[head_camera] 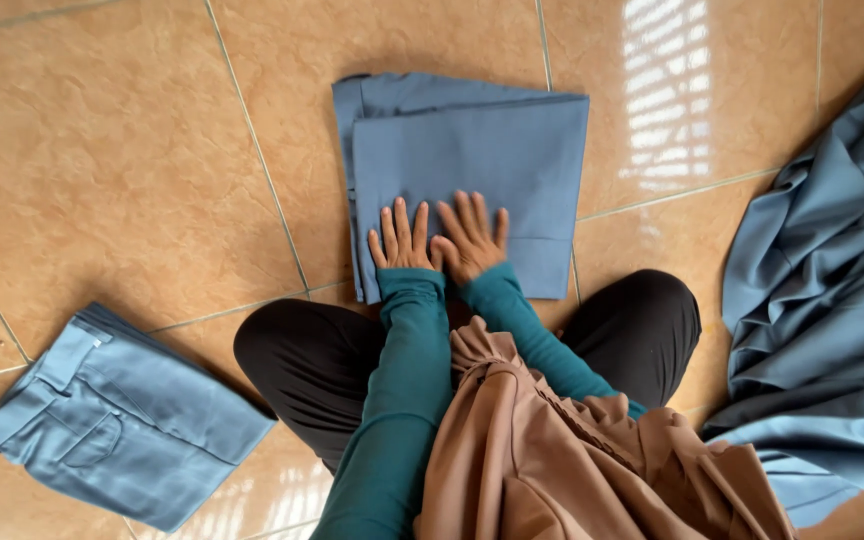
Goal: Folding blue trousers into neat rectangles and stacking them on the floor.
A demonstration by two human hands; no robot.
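Now | left hand [399, 238], right hand [471, 238] flat, fingers spread | on folded blue cloth [472, 140] | tile floor [122, 160]

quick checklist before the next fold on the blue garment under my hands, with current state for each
1. Both hands flat on the garment: left hand and right hand press palm down, side by side, on the folded blue garment. ok
2. Layers aligned: at the far left corner a lower layer sticks out past the top one. not ok
3. Surface smooth: the top layer looks flat, with no big wrinkles. ok
4. Floor room around it: bare tile floor to the left and beyond. ok
5. Finished piece kept apart: the folded blue trousers lie clear at the left. ok
6. Unfolded blue pile kept off: apart, at the right. ok
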